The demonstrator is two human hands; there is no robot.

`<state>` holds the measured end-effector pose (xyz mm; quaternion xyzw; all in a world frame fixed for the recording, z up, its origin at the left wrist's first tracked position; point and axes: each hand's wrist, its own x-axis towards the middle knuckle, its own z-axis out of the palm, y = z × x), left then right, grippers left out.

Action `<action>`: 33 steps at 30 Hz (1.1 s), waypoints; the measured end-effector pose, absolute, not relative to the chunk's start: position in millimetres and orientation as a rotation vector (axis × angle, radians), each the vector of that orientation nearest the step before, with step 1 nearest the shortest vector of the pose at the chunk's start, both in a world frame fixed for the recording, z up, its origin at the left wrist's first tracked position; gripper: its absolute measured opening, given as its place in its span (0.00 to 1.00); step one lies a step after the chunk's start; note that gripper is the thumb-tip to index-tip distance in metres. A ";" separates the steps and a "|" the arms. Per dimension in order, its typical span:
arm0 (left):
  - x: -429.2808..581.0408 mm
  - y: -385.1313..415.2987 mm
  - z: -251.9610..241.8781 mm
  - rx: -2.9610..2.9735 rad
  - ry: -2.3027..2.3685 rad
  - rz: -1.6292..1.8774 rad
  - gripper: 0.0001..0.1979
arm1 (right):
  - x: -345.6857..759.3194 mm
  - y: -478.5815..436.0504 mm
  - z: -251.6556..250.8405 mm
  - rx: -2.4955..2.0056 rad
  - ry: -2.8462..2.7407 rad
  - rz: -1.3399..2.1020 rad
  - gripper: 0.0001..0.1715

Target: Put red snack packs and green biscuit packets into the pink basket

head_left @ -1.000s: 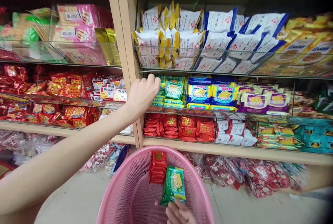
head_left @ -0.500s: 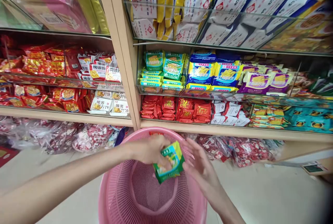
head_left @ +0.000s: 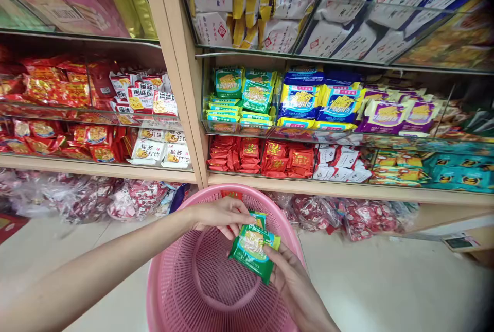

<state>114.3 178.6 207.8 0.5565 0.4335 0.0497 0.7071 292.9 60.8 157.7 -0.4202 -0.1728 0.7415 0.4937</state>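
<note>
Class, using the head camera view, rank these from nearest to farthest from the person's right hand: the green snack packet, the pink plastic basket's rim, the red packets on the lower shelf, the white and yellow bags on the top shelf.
1. Green snack packet: held in the right hand.
2. Pink plastic basket: just below.
3. Red packets: lower shelf, above.
4. White and yellow bags: top shelf.

The pink basket (head_left: 173,280) is cut by the lower edge. The left hand (head_left: 219,216) hides part of a second green packet (head_left: 259,219), perhaps identical; its print is unreadable.
</note>
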 end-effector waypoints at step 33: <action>172.6 237.8 151.1 2.273 1.043 -0.003 0.07 | 292.5 74.4 119.4 -0.925 0.404 1.960 0.12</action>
